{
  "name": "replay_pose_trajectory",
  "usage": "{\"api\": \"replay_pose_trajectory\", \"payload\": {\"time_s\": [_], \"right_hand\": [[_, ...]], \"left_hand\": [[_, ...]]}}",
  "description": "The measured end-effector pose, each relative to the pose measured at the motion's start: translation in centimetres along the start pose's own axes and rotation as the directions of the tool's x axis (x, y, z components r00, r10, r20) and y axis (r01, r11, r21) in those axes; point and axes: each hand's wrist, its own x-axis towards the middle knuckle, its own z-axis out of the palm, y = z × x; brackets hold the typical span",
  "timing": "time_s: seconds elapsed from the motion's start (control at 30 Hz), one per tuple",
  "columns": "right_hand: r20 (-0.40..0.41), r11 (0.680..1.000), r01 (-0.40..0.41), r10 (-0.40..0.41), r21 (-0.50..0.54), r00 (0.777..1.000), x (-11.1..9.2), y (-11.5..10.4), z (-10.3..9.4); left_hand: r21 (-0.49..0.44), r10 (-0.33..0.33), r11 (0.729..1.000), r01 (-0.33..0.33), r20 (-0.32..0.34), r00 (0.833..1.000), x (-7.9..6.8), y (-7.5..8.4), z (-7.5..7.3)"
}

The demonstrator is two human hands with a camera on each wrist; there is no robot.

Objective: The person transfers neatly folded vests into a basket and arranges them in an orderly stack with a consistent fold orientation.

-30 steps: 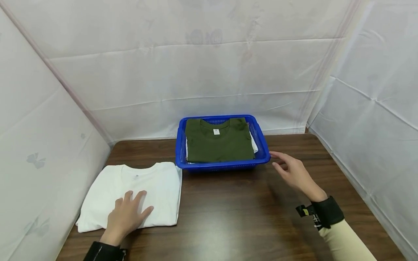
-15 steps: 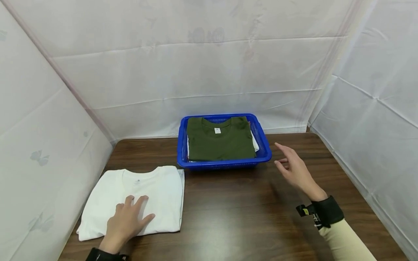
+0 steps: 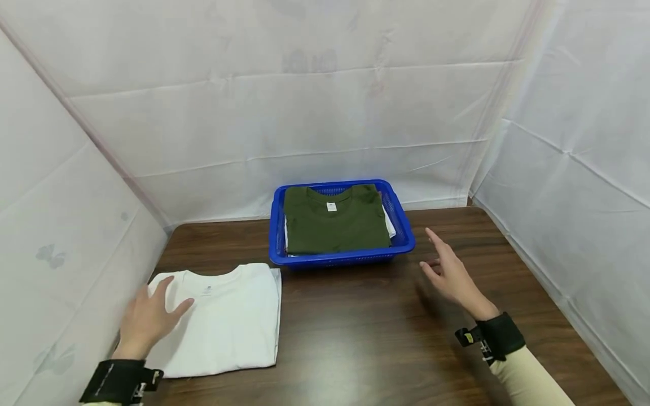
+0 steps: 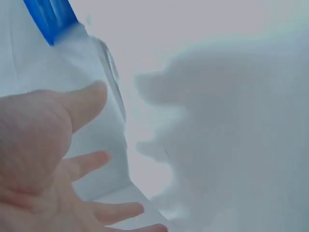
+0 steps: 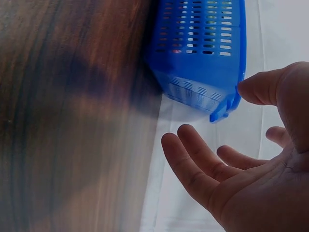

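Observation:
A folded white T-shirt (image 3: 228,321) lies at the left of the table in the head view. My left hand (image 3: 147,318) is over its left side, fingers spread and thumb apart; the left wrist view shows the hand's shadow on the white cloth and nothing in the fingers (image 4: 87,164). A blue plastic basket (image 3: 345,259) stands at the back, with a folded olive green T-shirt (image 3: 335,225) on top of other folded cloth inside it. Just right of the basket, my right hand (image 3: 449,276) hovers above the table with relaxed fingers, holding nothing.
The brown wooden table (image 3: 350,321) is bounded by a white sheet wall (image 3: 304,124) behind it, with more white sheeting on the left and right sides. White cloth (image 3: 390,223) shows beside the green T-shirt in the basket.
My left hand has slid from the middle of the white T-shirt to its left side. The T-shirt has shifted slightly toward me. My right hand has drawn slightly away from the basket's corner.

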Motion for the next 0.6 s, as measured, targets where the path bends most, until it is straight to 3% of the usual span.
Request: {"api": "replay_pose_trajectory", "payload": {"time_s": [0.07, 0.2, 0.3, 0.6], "right_hand": [[0.018, 1.000, -0.004, 0.004, 0.006, 1.000, -0.2, 0.0, 0.2], [0.042, 1.000, -0.010, 0.009, 0.016, 0.999, -0.6, 0.2, 0.7], [0.052, 1.000, -0.007, 0.006, 0.022, 0.999, -0.6, 0.4, 0.9], [0.070, 0.999, -0.030, 0.028, 0.022, 0.997, -0.6, 0.5, 1.0]], "left_hand": [[0.007, -0.012, 1.000, 0.011, 0.086, 0.996, 0.6, -1.3, -0.2], [0.011, 0.055, 0.998, -0.058, 0.177, 0.983, 1.4, -3.1, -0.3], [0.023, 0.092, 0.995, -0.098, 0.196, 0.976, 1.6, -3.4, -0.2], [0.039, 0.058, 0.997, -0.067, 0.200, 0.978, 1.5, -1.9, -0.5]]}}
